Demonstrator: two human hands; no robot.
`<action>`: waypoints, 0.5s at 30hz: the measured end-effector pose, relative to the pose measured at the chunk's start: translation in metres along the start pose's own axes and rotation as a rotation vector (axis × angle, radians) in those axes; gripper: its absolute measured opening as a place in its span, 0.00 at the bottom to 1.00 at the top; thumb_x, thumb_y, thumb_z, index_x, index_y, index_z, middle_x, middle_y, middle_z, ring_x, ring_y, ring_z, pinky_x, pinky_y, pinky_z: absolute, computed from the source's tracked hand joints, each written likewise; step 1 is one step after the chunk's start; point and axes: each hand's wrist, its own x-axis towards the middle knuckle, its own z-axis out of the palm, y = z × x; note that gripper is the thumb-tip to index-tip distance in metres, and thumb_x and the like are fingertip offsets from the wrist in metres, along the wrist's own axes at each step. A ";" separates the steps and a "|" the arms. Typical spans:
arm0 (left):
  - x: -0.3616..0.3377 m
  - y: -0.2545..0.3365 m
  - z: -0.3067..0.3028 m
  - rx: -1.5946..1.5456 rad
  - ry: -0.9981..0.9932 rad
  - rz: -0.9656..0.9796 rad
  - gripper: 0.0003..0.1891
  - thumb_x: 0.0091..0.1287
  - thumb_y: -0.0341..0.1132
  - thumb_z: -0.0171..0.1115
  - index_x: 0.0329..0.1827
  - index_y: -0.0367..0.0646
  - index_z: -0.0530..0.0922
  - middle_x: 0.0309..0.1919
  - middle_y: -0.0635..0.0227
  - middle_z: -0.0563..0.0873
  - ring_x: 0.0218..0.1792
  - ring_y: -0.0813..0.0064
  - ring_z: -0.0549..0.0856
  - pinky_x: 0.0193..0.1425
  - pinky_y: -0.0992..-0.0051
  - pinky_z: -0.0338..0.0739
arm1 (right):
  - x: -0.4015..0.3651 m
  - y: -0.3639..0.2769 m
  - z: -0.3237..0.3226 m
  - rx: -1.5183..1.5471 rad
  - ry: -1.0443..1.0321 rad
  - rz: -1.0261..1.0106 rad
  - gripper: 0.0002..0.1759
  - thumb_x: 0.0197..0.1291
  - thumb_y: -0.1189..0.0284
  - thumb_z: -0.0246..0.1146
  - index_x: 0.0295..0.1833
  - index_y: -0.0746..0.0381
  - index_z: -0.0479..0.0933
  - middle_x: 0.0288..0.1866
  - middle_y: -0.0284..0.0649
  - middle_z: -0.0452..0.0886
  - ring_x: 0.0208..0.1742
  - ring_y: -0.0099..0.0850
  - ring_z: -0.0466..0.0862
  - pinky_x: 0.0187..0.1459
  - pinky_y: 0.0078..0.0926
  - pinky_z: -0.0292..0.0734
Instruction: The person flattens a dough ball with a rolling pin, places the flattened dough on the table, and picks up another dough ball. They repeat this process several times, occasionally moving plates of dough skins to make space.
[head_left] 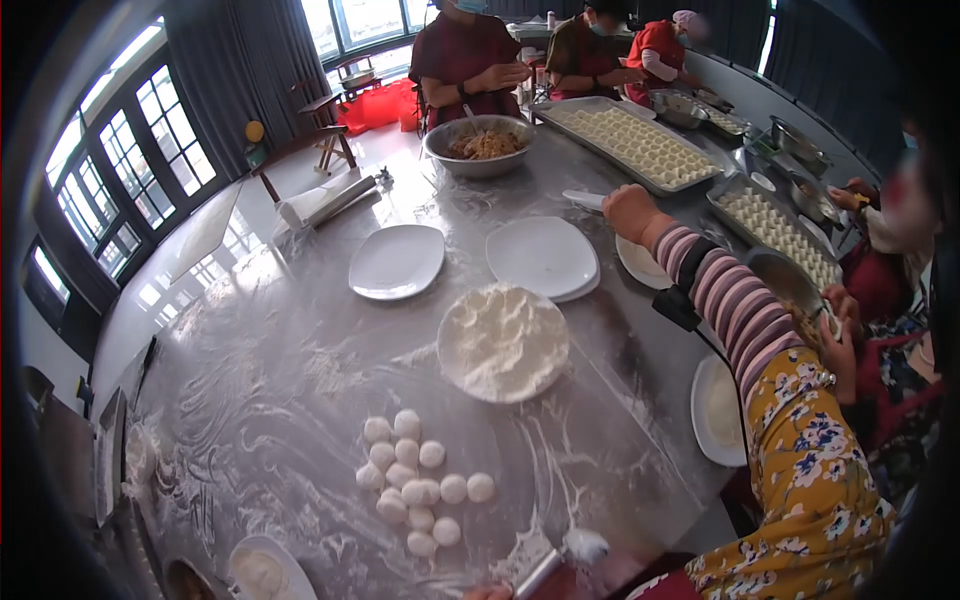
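My right hand, at the end of a striped and floral sleeve, reaches far over the table. Its fingers are closed on a thin, flat, white dough wrapper seen nearly edge-on. Under that wrist, a plate is partly hidden. At the bottom edge, a small part of my left hand shows, closed at the end of a rolling pin. Beside the pin lies a white dough lump. Several round dough balls sit left of it, below a plate heaped with flour.
Two white plates stand mid-table. A metal bowl of filling is farther back. Trays of dumplings line the right side. Another person's hands work close to my right arm; more people stand behind the table.
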 end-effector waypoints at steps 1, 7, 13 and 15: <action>-0.001 -0.006 0.008 -0.001 0.044 0.044 0.17 0.53 0.36 0.69 0.42 0.38 0.74 0.34 0.52 0.76 0.36 0.50 0.76 0.39 0.61 0.72 | -0.014 -0.007 -0.013 0.044 0.025 -0.056 0.05 0.46 0.71 0.57 0.28 0.57 0.79 0.27 0.41 0.82 0.31 0.37 0.83 0.33 0.34 0.76; -0.009 -0.017 0.002 -0.005 0.065 0.163 0.20 0.51 0.37 0.70 0.44 0.38 0.75 0.36 0.54 0.78 0.38 0.51 0.78 0.42 0.61 0.74 | -0.112 -0.043 -0.159 0.219 0.057 -0.176 0.04 0.44 0.73 0.58 0.27 0.60 0.77 0.26 0.43 0.81 0.29 0.40 0.82 0.31 0.37 0.76; -0.023 -0.023 0.002 0.052 0.142 0.249 0.20 0.53 0.35 0.68 0.47 0.37 0.75 0.37 0.54 0.78 0.39 0.53 0.78 0.44 0.61 0.73 | -0.219 -0.121 -0.255 0.329 0.196 -0.400 0.04 0.40 0.72 0.57 0.23 0.61 0.72 0.21 0.39 0.74 0.24 0.34 0.76 0.26 0.32 0.70; -0.031 -0.025 0.003 0.083 0.152 0.250 0.20 0.54 0.35 0.67 0.48 0.37 0.74 0.37 0.54 0.78 0.39 0.53 0.77 0.45 0.60 0.73 | -0.244 -0.140 -0.268 0.309 0.194 -0.409 0.04 0.40 0.72 0.58 0.21 0.60 0.72 0.20 0.39 0.73 0.24 0.33 0.75 0.26 0.30 0.68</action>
